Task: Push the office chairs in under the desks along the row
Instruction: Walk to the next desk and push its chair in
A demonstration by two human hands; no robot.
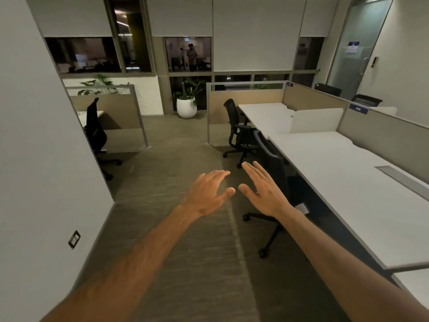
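Note:
A row of white desks point(348, 182) runs along the right side. The near black office chair point(275, 163) stands close against the desk edge, its seat partly under the top and its wheeled base out on the carpet. Farther along, a second black chair point(236, 126) stands out from the far desk point(267, 115), turned sideways. My left hand point(209, 191) and my right hand point(262, 189) are stretched out in front of me, fingers apart, holding nothing. My right hand is just left of the near chair's back; whether it touches is unclear.
A white wall point(34, 159) closes the left side, with a third black chair point(95, 129) at a partitioned desk behind it. A white pot with a plant point(186, 106) stands by the far windows. Carpeted aisle point(176, 159) runs ahead. A glass door point(357, 49) is at the far right.

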